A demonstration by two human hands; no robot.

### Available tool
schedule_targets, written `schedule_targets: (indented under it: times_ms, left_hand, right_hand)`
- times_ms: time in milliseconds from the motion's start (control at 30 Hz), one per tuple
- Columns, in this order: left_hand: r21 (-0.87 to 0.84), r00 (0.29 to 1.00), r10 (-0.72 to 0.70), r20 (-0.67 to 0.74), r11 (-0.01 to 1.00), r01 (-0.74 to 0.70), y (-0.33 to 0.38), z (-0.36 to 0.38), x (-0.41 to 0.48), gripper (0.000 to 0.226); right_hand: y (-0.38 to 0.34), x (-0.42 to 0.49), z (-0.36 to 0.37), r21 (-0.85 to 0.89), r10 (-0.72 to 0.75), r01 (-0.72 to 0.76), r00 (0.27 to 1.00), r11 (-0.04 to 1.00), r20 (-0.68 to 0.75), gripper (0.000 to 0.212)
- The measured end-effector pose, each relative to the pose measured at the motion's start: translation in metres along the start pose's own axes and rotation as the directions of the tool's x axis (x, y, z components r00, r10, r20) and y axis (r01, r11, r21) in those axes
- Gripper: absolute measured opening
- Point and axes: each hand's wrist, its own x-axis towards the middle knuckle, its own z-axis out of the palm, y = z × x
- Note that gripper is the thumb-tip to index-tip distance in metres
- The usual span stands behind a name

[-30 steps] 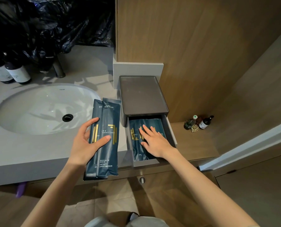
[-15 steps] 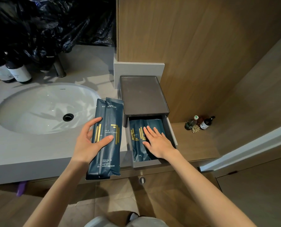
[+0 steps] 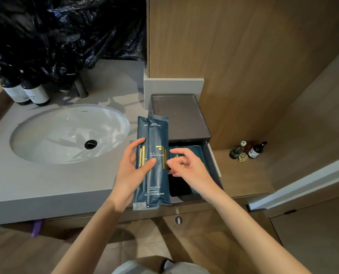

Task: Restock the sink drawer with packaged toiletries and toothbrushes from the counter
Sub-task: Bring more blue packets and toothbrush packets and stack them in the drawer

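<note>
My left hand grips two long dark blue packets with gold print, held upright over the counter's front edge, just left of the open drawer. The drawer belongs to a small dark grey box at the counter's right end. More blue packets lie flat inside it. My right hand hovers over the drawer with fingers curled, its fingertips at the right edge of the held packets. It is not clear whether they pinch the packet.
A white oval sink lies to the left, with a faucet and two dark bottles behind it. Black plastic sheeting covers the back. Small bottles stand on the lower wooden shelf at right. A wood panel rises behind the box.
My left hand brought the two packets rightward to the drawer's edge. My right hand lifted off the packets in the drawer and curled toward the held ones.
</note>
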Motion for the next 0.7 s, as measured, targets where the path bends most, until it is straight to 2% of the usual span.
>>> schedule_targets:
  times_ms: [167, 300, 400, 467, 600, 700]
  left_hand:
    - [0.003, 0.998, 0.036, 0.05, 0.999, -0.037, -0.003, 0.009, -0.001, 0.053]
    - [0.03, 0.998, 0.05, 0.041, 0.998, -0.051, -0.002, 0.008, 0.002, 0.049]
    - [0.127, 0.995, 0.098, 0.018, 0.987, -0.1, 0.001, 0.0, 0.006, 0.046]
    - [0.217, 0.993, 0.121, 0.017, 0.969, -0.121, 0.0, -0.008, 0.011, 0.042]
    - [0.325, 0.987, 0.072, 0.141, 0.939, -0.115, 0.001, -0.009, 0.009, 0.035]
    - [0.252, 0.964, -0.01, 0.267, 0.966, -0.06, 0.003, 0.005, -0.006, 0.034]
  right_hand:
    - [-0.002, -0.009, 0.003, 0.186, 0.093, -0.077, 0.993, 0.979, -0.077, 0.045]
    - [-0.003, -0.016, -0.014, 0.266, 0.111, -0.095, 0.993, 0.959, -0.046, 0.027]
    - [-0.007, -0.02, -0.035, 0.239, 0.111, -0.083, 0.988, 0.968, -0.106, 0.02]
    - [-0.01, -0.023, -0.046, 0.288, 0.118, -0.073, 0.983, 0.955, -0.142, 0.021]
    - [-0.015, -0.029, -0.049, 0.439, 0.128, -0.059, 0.984, 0.896, -0.128, 0.025]
    - [-0.016, -0.03, -0.039, 0.417, 0.12, -0.056, 0.984, 0.907, -0.128, 0.023]
